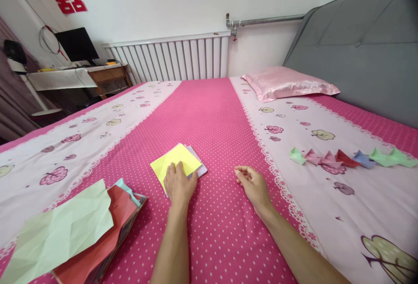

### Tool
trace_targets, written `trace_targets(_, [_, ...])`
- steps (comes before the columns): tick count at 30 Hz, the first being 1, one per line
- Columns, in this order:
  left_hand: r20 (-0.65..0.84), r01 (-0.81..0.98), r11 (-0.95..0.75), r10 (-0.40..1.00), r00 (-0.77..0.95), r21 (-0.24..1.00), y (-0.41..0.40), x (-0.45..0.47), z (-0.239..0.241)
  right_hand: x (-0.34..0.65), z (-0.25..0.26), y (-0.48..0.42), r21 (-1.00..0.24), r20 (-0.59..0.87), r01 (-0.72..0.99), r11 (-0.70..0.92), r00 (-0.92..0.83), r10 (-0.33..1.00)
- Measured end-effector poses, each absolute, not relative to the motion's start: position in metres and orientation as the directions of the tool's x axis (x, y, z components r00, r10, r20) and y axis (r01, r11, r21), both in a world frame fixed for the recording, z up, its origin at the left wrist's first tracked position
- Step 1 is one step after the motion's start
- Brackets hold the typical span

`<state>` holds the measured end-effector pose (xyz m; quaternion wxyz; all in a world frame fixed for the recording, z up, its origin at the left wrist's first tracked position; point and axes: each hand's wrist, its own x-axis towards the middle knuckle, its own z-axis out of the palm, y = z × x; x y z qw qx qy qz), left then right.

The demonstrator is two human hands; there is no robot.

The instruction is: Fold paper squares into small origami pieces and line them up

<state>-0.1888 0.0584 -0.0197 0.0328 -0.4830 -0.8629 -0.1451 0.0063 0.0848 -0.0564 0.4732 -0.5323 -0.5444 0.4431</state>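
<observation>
My left hand rests on a yellow square sheet of paper, its fingers spread flat and the thumb out to the side. That sheet tops a small stack of paper, whose paler edges stick out at the right. My right hand hovers over the pink dotted bedspread, apart from the stack. Its fingers are curled and the thumb is pressed to them, with nothing visible between. To the right stands a row of several folded paper boats in green, pink, red and blue.
Creased pale green paper lies over red paper at the lower left. A pink pillow sits by the grey headboard. Along the wall runs a white radiator; a desk with a monitor stands far left.
</observation>
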Motion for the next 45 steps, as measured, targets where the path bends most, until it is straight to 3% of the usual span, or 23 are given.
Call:
trace_targets(15, [0.212, 0.842, 0.469, 0.823, -0.526, 0.267, 0.057, -0.188, -0.017, 0.006, -0.058, 0.086, -0.982, 0.051, 0.180, 0.048, 0.012, 0.999])
trace_targets(37, [0.144, 0.763, 0.433, 0.819, -0.555, 0.480, 0.061, -0.202, -0.017, 0.007, -0.059, 0.086, -0.977, 0.053, 0.206, 0.049, 0.016, 0.998])
trace_targets(45, [0.155, 0.814, 0.441, 0.836, -0.526, 0.379, 0.057, -0.201, -0.016, 0.006, -0.058, 0.086, -0.979, 0.064, 0.193, 0.059, 0.017, 0.998])
